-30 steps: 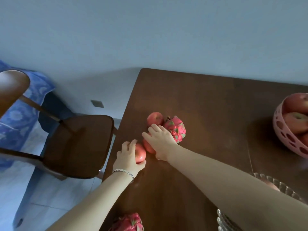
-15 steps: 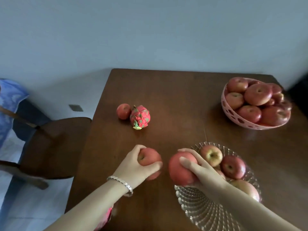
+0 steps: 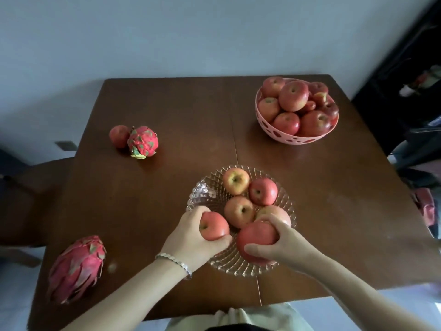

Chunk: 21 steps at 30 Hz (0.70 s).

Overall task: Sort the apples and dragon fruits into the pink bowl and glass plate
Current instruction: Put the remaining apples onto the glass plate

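My left hand (image 3: 191,242) grips a red apple (image 3: 213,226) over the near left part of the glass plate (image 3: 207,194). My right hand (image 3: 284,244) holds a larger red apple (image 3: 256,237) over the plate's near side. Several apples lie in the plate, among them a yellowish one (image 3: 236,180). The pink bowl (image 3: 286,137) at the far right is heaped with apples. One apple (image 3: 119,136) and a small dragon fruit (image 3: 143,144) touch each other at the far left. A big dragon fruit (image 3: 76,268) lies near the table's front left corner.
The brown wooden table (image 3: 191,115) stands against a pale wall. A dark wooden chair (image 3: 26,199) is at its left side. Dark furniture and clutter (image 3: 415,115) crowd the right edge. Pale cloth (image 3: 241,318) shows at the near table edge.
Both hands picked an apple from the far left group and carried them right to the glass plate. My view swung right, bringing the plate and pink bowl into sight.
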### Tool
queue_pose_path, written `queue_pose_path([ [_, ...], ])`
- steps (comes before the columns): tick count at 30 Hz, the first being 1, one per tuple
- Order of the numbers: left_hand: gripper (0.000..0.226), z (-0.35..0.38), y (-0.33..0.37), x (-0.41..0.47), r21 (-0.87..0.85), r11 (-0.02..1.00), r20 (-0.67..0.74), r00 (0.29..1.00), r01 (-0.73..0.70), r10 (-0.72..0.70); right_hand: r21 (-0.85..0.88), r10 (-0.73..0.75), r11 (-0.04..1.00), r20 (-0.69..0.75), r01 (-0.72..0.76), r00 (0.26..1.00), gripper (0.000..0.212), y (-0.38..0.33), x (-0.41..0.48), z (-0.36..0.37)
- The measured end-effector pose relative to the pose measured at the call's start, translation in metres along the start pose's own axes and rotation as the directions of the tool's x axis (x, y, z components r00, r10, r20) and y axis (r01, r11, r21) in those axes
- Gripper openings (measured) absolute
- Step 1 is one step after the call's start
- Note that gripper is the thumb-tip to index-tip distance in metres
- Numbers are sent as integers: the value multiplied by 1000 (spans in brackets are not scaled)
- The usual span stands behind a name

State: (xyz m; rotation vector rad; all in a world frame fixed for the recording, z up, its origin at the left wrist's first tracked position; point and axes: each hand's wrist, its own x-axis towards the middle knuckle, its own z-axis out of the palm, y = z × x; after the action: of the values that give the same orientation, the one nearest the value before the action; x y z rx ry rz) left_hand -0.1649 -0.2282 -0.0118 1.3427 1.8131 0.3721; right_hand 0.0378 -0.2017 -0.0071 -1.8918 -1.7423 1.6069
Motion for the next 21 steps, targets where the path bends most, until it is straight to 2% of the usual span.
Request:
queue_pose_path([
  [2, 61, 4, -1, -1, 40, 999, -26, 999, 22, -21, -246, 62, 966, -75, -79, 995, 64, 4, 1, 8],
  [4, 62, 6, 0, -1, 67, 997, -35, 999, 38, -36, -506, 45, 854, -159, -120, 986, 77, 4, 4, 19],
  [6, 61, 7, -1, -3, 78, 996, -44, 998, 51, -48, -630, 14, 764, -193, -135, 981, 79, 4, 7, 29],
  [9, 61, 10, -3, -6, 95, 993, -47, 997, 65, -61, -731, -2, 670, -180, -133, 984, 76, 3, 11, 43],
  [14, 66, 10, -8, -7, 104, 990, -32, 996, 90, -88, -786, -30, 606, -176, -122, 984, 68, 5, 17, 52],
  [17, 66, 10, -10, -7, 129, 987, -24, 996, 93, -91, -826, -58, 562, -104, -53, 993, 75, 9, 19, 47],
  [21, 65, 10, -10, -5, 123, 989, -24, 996, 88, -86, -823, -103, 562, 29, 82, 994, 82, 14, 17, 35],
])
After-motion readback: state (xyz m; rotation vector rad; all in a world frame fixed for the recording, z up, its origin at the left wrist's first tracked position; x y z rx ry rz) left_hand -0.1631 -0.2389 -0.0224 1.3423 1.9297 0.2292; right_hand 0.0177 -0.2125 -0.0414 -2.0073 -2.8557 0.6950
